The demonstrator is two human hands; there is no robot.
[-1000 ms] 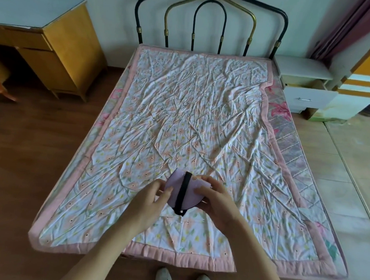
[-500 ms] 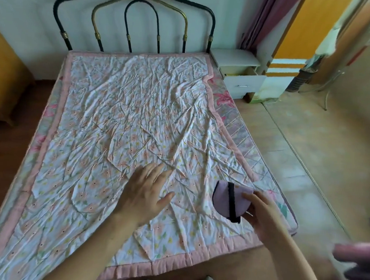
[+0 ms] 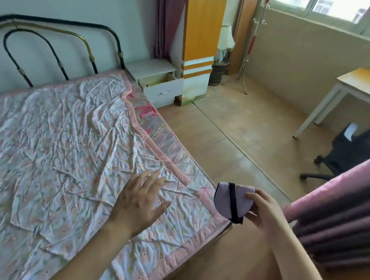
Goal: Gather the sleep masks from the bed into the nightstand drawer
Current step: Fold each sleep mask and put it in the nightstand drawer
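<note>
A folded lilac sleep mask (image 3: 225,199) with a black strap is held in my right hand (image 3: 262,209), off the bed's near right corner and above the floor. My left hand (image 3: 140,200) hovers open with spread fingers over the floral sheet of the bed (image 3: 70,154), holding nothing. The white nightstand (image 3: 153,69) stands at the bed's far right corner by the headboard. Its drawer (image 3: 164,91) is pulled out a little. I see no other mask on the sheet.
An orange-and-white pillar (image 3: 199,54) stands right of the nightstand. A pink and purple curtain (image 3: 337,214) hangs close at my right. A desk (image 3: 356,85) and a black office chair (image 3: 347,154) are at the far right. Tan floor runs along the bed's right side.
The view has swung right, from facing the bed's foot to its right side. My left hand let go of the mask; my right hand carried it right, off the bed.
</note>
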